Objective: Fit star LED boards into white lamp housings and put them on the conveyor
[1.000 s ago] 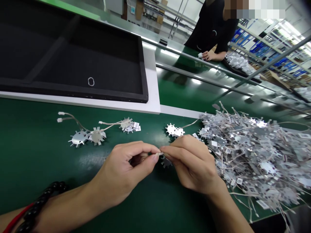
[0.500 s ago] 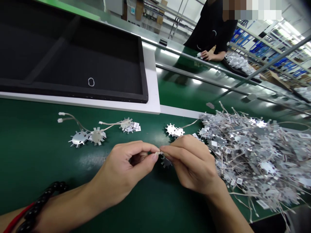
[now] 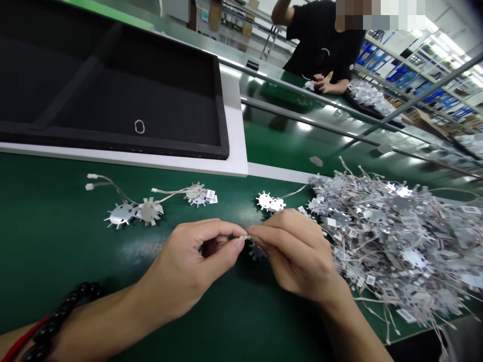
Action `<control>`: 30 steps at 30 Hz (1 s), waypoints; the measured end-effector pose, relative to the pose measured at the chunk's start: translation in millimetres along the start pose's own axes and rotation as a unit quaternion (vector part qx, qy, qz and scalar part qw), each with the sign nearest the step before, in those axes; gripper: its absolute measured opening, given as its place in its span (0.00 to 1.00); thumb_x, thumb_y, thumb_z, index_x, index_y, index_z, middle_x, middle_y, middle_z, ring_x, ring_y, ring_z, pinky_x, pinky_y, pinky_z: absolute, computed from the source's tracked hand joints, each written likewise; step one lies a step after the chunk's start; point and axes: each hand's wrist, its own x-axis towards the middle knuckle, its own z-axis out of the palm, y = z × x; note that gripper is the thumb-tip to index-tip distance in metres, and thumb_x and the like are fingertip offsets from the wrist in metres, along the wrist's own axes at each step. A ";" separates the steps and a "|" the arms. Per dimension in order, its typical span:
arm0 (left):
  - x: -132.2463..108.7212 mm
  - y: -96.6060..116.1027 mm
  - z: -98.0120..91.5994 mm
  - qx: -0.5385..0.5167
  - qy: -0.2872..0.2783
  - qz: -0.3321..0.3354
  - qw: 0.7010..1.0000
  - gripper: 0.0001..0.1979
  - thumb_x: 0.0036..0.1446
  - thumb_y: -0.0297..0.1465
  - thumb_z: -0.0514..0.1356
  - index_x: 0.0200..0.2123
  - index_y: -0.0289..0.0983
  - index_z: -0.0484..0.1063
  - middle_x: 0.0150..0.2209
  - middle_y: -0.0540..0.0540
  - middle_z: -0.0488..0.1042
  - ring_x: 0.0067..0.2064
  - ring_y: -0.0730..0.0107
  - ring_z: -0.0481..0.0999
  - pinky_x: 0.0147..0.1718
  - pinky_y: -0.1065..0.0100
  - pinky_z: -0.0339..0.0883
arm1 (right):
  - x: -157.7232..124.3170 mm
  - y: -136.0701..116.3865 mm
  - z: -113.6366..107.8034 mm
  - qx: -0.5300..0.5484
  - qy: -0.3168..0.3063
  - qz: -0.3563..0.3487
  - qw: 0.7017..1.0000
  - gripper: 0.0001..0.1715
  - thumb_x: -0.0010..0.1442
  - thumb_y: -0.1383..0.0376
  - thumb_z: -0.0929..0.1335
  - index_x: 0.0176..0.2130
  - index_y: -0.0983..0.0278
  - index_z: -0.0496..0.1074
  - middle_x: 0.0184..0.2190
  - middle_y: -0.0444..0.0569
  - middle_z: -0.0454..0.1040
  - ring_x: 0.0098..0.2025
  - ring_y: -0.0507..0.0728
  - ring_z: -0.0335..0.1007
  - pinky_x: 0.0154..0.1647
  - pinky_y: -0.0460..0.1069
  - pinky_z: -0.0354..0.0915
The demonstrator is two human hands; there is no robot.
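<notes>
My left hand [image 3: 206, 266] is closed, thumb and forefinger pinching a small white cable connector [image 3: 246, 237]. Right against it, my right hand [image 3: 296, 251] is closed too, its fingertips pinching the short wire lead at the connector. Below the pinch a toothed silver metal disc [image 3: 257, 251] shows, partly covered by my right hand. Farther left on the green table lie a pair of toothed discs [image 3: 119, 215] with wires and white plugs, and another disc with a white label [image 3: 196, 193]. Beyond my right hand sits one more shiny disc pair [image 3: 266, 201].
A large heap of wired metal discs [image 3: 392, 246] covers the right side of the table. A black tray [image 3: 169, 148] rests on a white board [image 3: 236, 125] at the back left. Across a metal rail, a person in black [image 3: 324, 45] works at another bench.
My hands keep almost the same pinch and place. Across the bench, the other person has raised one arm. The view has shifted slightly.
</notes>
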 end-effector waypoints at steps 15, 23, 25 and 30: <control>-1.1 6.6 1.2 -0.056 -0.021 -0.095 0.994 0.10 0.63 0.36 0.62 0.38 0.40 0.83 0.23 0.55 0.63 0.25 0.75 0.60 0.24 0.73 0.58 | 1.7 -1.6 1.9 -0.008 0.004 0.014 1.000 0.10 0.66 0.77 0.67 0.43 0.68 0.76 0.31 0.51 0.80 0.30 0.54 0.72 0.29 0.51 0.65; 0.8 -1.3 -0.9 -0.088 -0.023 -0.105 0.990 0.06 0.62 0.35 0.66 0.37 0.41 0.83 0.23 0.55 0.69 0.24 0.78 0.63 0.22 0.78 0.61 | 3.4 -3.5 3.8 -0.025 0.012 0.013 1.000 0.10 0.68 0.76 0.65 0.43 0.68 0.77 0.30 0.51 0.80 0.29 0.54 0.73 0.29 0.50 0.66; 1.2 -2.0 -0.2 -0.107 -0.028 -0.106 0.988 0.07 0.63 0.35 0.65 0.38 0.41 0.83 0.23 0.56 0.69 0.23 0.79 0.64 0.22 0.78 0.62 | 2.9 -2.6 4.0 -0.026 0.012 0.015 0.999 0.11 0.68 0.75 0.65 0.44 0.66 0.77 0.30 0.50 0.81 0.29 0.54 0.73 0.29 0.50 0.68; 2.3 -3.5 0.3 -0.102 -0.028 -0.084 0.991 0.09 0.65 0.35 0.64 0.44 0.44 0.84 0.28 0.54 0.72 0.24 0.79 0.69 0.25 0.77 0.67 | -0.6 2.4 4.5 -0.021 0.020 0.054 0.998 0.14 0.67 0.77 0.67 0.49 0.67 0.77 0.36 0.54 0.82 0.37 0.56 0.78 0.35 0.52 0.74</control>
